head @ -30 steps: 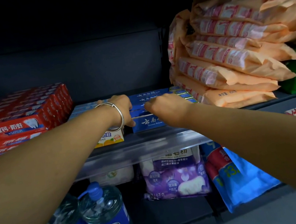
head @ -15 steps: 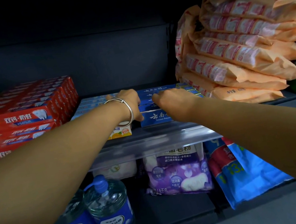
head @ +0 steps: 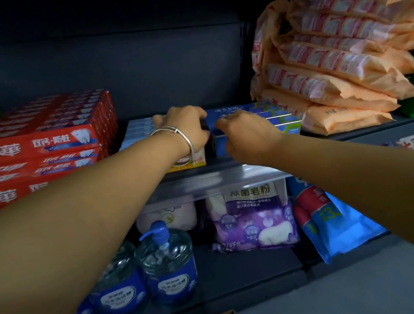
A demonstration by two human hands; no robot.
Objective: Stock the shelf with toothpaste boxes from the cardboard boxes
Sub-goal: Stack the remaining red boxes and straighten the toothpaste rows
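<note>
Resting on flat blue toothpaste boxes [head: 261, 115] on the dark shelf [head: 231, 177], left hand [head: 185, 130] and right hand [head: 247, 136] curl closed, gripping their edges.

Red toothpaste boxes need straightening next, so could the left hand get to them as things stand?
Probably yes. The left hand rests on the blue boxes right beside the red toothpaste boxes, on the same shelf, with nothing between them.

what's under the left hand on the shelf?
Under the left hand: blue toothpaste boxes and a small yellow-and-white box at the shelf edge. The hand covers their middle parts.
</note>
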